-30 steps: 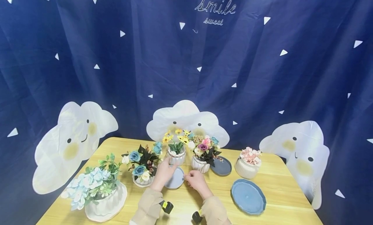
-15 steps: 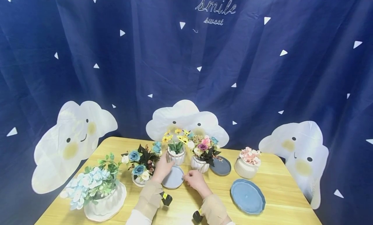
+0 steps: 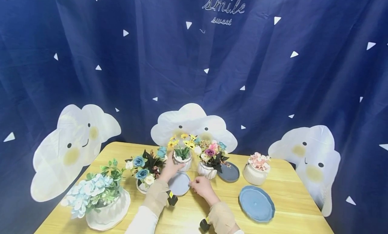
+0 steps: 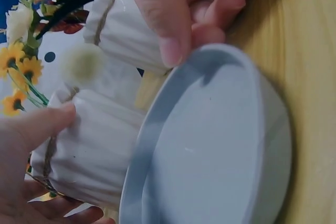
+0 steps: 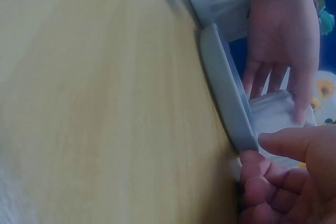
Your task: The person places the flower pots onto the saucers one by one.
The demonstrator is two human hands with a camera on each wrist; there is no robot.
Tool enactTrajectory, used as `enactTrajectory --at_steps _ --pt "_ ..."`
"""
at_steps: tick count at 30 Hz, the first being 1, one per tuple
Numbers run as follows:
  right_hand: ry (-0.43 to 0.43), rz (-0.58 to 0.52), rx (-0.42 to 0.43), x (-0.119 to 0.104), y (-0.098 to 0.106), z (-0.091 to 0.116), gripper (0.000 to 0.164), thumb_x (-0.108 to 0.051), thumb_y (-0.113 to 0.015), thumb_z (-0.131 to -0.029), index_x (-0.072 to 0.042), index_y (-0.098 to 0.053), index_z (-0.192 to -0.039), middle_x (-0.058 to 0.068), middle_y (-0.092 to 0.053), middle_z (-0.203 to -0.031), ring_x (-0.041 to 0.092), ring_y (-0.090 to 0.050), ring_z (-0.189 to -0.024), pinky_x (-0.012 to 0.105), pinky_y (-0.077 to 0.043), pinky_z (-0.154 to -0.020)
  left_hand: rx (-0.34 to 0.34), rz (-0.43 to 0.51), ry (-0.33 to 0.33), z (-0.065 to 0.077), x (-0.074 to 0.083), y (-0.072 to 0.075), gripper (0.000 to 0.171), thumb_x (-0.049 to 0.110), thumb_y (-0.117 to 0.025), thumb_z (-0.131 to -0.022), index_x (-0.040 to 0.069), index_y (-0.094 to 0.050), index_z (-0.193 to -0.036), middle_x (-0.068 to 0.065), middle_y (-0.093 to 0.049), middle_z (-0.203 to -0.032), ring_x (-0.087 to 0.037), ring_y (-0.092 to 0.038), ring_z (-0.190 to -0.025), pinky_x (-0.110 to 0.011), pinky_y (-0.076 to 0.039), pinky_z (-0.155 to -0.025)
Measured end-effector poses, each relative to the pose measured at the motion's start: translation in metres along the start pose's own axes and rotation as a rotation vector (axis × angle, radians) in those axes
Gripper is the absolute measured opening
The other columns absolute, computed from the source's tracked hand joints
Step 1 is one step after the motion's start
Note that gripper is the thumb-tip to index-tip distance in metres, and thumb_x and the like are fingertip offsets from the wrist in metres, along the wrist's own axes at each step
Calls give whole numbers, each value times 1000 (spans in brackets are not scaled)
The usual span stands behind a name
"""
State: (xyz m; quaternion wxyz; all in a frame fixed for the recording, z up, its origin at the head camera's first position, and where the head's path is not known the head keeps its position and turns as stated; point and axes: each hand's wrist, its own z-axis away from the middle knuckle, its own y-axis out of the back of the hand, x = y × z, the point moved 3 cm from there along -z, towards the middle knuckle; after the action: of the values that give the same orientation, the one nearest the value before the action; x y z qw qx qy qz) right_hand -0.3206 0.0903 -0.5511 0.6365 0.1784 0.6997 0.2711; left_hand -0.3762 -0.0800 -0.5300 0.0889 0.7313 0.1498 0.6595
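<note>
My left hand (image 3: 169,169) is at the white flowerpot (image 3: 186,164) with yellow daisies. In the left wrist view its thumb lies across the pot (image 4: 100,145) near the twine band, with the other fingers round the opposite side. A pale blue-grey saucer (image 3: 180,184) lies on the table just in front of that pot. My right hand (image 3: 202,185) pinches the saucer's right edge between thumb and fingers; the right wrist view shows the saucer (image 5: 223,85) edge-on at those fingertips. The pot's base is partly hidden by the saucer in the left wrist view.
A pot of mixed flowers (image 3: 207,171) stands right of the daisies, near a dark saucer (image 3: 229,172). Farther right are a pink-flowered pot (image 3: 256,175) and a blue saucer (image 3: 257,203). Blue roses (image 3: 141,174) and a hydrangea pot (image 3: 106,215) stand left.
My left hand has moved slightly away, from the saucer's upper edge to round the daisy pot. The saucer has shifted a little left. My right hand stays at its rim.
</note>
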Motion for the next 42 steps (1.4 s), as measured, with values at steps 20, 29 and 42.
enactTrajectory --at_steps 20,29,42 --pt "20 47 -6 -1 0 1 26 -17 -66 -86 -6 -62 -63 -5 -52 -50 7 -44 -45 22 -38 -43 -80 55 -36 -15 -5 -6 93 5 -82 -72 -6 -26 -146 -31 -42 -143 -48 -40 -134 -59 -30 -115" --pt "17 61 -7 0 -1 -1 25 -17 -66 -86 -5 -62 -64 -5 -51 -50 7 -44 -45 21 -38 -42 -71 60 -20 -15 2 -6 89 4 -81 -71 -6 -30 -143 -31 -45 -140 -48 -42 -132 -58 -31 -115" --pt "25 73 2 0 -2 -1 26 -18 -66 -86 -7 -61 -63 -5 -52 -50 7 -44 -45 21 -38 -43 -24 24 10 -16 4 -7 87 4 -81 -67 -6 -35 -140 -28 -48 -139 -45 -46 -130 -56 -34 -114"
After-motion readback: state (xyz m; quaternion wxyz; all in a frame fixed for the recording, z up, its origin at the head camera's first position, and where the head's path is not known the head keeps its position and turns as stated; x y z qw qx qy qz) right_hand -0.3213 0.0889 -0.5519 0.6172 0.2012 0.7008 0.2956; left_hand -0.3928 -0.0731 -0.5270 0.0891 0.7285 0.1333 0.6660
